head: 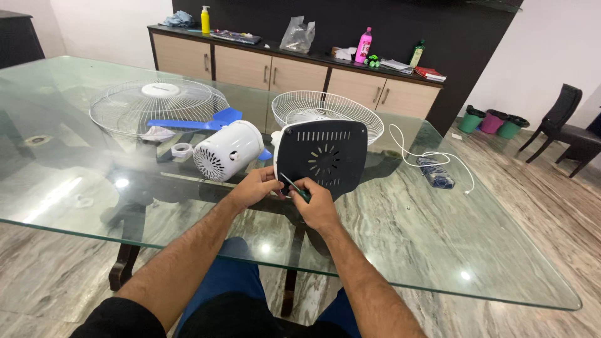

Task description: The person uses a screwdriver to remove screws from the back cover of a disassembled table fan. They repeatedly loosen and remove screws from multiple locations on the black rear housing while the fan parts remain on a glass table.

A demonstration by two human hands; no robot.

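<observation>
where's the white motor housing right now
In the head view the white motor housing lies on its side on the glass table, left of centre, just left of the dark fan base panel and in front of the blue blade.

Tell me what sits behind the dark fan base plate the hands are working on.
Behind the dark base plate stands a white wire fan guard; its lower middle is covered by the plate. Both the left hand and right hand are at the plate's lower edge.

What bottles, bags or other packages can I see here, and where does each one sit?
Yellow squeeze bottle with white cap: sideboard, left end, upright.
Pink bottle with white label: sideboard, right of middle, upright.
Dark green bottle with yellow label: sideboard, further right.
Crumpled clear plastic bag: sideboard, middle.
No screens or signs.
</observation>
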